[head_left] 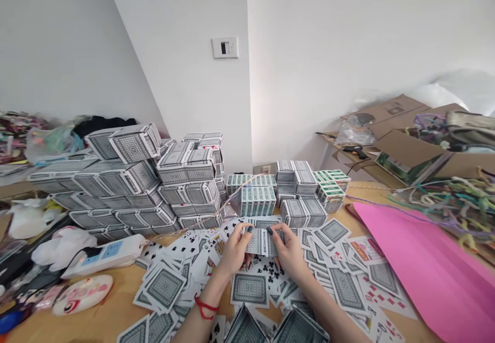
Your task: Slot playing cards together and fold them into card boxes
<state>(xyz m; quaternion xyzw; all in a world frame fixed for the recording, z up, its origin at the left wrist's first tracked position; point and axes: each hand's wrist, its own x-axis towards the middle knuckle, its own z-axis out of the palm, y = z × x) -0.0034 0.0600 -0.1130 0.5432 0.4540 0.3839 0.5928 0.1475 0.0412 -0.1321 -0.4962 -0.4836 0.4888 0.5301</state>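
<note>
In the middle of the table my left hand (233, 247) and my right hand (289, 250) pinch grey-backed playing cards (259, 242) between thumbs and fingers. The cards lie side by side, backs up, one towards each hand; whether they are joined cannot be made out. Beneath them, loose playing cards (249, 289) are spread over the wooden tabletop, some face up with clubs showing. Nearest the camera, between my forearms, stands a folded card structure (247, 327) with open hollows. My fingertips under the cards are partly hidden.
Stacked blocks made of cards (116, 178) rise at the left, with more blocks (303, 211) right of centre. Green card packs (258, 201) stand between them. A white power strip (106, 255) lies left, a pink sheet (421, 271) right, and an open cardboard box (413, 152) far right.
</note>
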